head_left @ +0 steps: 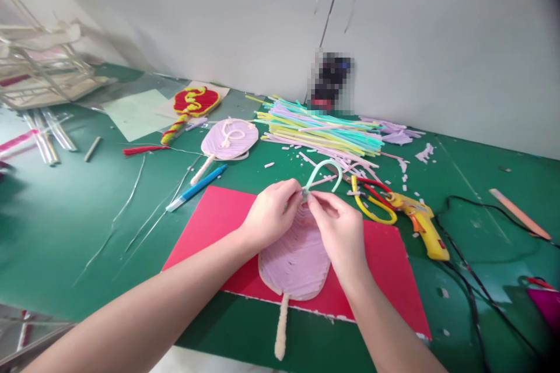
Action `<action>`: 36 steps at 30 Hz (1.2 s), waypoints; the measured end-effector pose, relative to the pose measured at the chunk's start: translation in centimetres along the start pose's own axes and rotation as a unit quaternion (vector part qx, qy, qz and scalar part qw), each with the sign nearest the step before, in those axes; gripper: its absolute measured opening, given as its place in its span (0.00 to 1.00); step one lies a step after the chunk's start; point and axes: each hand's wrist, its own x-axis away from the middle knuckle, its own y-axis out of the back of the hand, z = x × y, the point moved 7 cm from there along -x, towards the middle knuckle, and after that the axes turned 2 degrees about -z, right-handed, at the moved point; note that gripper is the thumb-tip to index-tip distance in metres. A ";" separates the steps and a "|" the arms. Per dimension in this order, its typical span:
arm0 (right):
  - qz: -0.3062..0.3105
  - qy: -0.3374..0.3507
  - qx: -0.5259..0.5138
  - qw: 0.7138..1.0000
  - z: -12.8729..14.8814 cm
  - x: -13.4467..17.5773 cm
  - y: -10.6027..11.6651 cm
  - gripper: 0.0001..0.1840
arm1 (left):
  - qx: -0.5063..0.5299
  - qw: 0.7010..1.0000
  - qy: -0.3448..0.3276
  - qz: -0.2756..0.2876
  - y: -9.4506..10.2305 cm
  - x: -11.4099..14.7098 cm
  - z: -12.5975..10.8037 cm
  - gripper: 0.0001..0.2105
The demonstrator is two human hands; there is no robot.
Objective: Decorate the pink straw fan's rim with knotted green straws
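Observation:
My left hand [275, 208] and my right hand [339, 227] meet over a lilac fan [295, 262], both pinching the lower end of a mint-green pipe cleaner [319, 164]. The rest of the pipe cleaner curves up and over to the right in a hook. Under my hands the fan lies flat, its cream wrapped handle [281, 329] pointing toward me past the edge of a red board [385, 268]. My fingertips partly cover the fan's far end.
Behind lies a pile of pastel pipe cleaners [324, 128]. Yellow-handled scissors [371, 210] and a yellow glue gun [420, 224] with a black cord are at right. A second lilac fan [230, 139], a red fan [196, 102] and a blue pen [196, 187] are at left.

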 end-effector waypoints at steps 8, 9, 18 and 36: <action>0.010 -0.016 -0.039 0.999 0.1 0.0 -0.2 0.07 | -0.001 1.000 -0.009 0.012 -0.2 0.0 -0.2 0.07; 0.010 -0.012 -0.039 0.999 0.2 -0.1 -0.2 0.07 | -0.001 1.000 -0.010 0.012 -0.2 0.0 -0.2 0.07; 0.019 0.020 0.003 1.000 0.5 -0.3 -0.3 0.05 | 0.005 1.000 -0.012 0.012 -0.5 0.2 0.0 0.07; 0.043 0.017 -0.063 0.997 0.0 -0.6 0.0 0.11 | 0.171 0.983 0.052 0.036 -0.6 -0.4 0.9 0.10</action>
